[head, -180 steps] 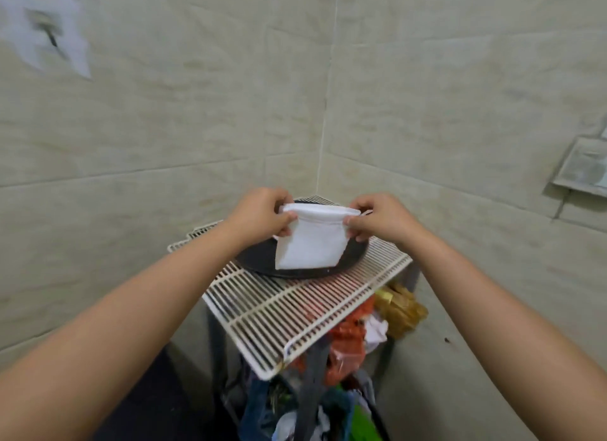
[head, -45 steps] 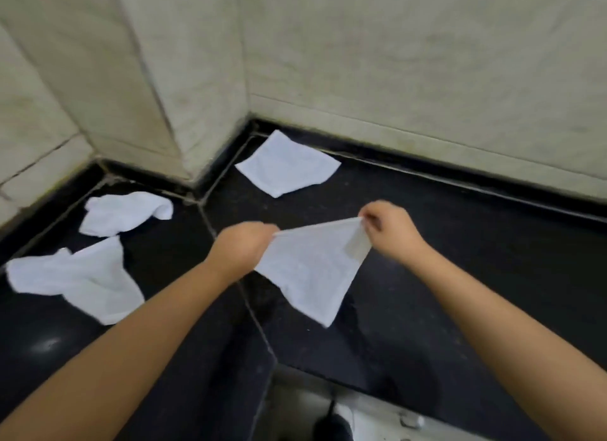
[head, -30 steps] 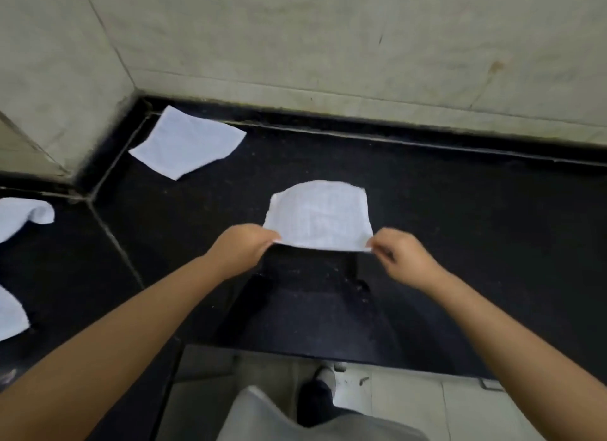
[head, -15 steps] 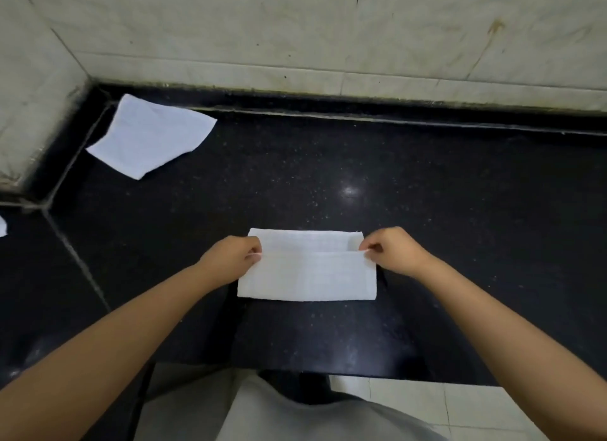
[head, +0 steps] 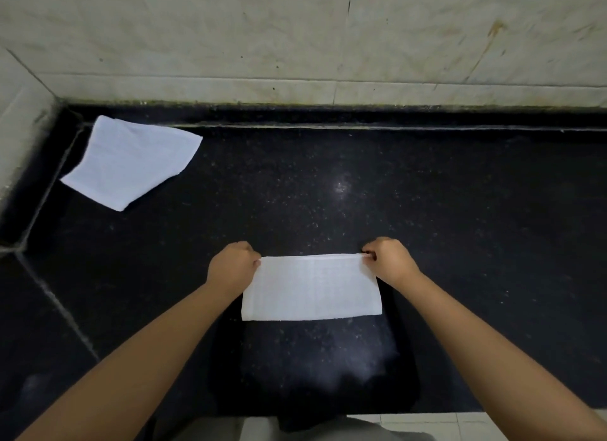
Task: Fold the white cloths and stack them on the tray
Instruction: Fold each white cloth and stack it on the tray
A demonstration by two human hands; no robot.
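Both hands, left hand (head: 234,266) and right hand (head: 388,261), pinch the folded white cloth's (head: 312,288) far corners on the black worktop (head: 460,210); we should square edges, then halve again.

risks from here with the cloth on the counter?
Both hands, left hand and right hand, pinch only the far corners of the folded cloth; a slip could skew the next fold. Its near edge lies toward the black counter front, so it might slide off.

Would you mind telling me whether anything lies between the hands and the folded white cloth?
Nothing visible does: the left hand and right hand already pinch the far corners of the folded white cloth on the black stone counter.
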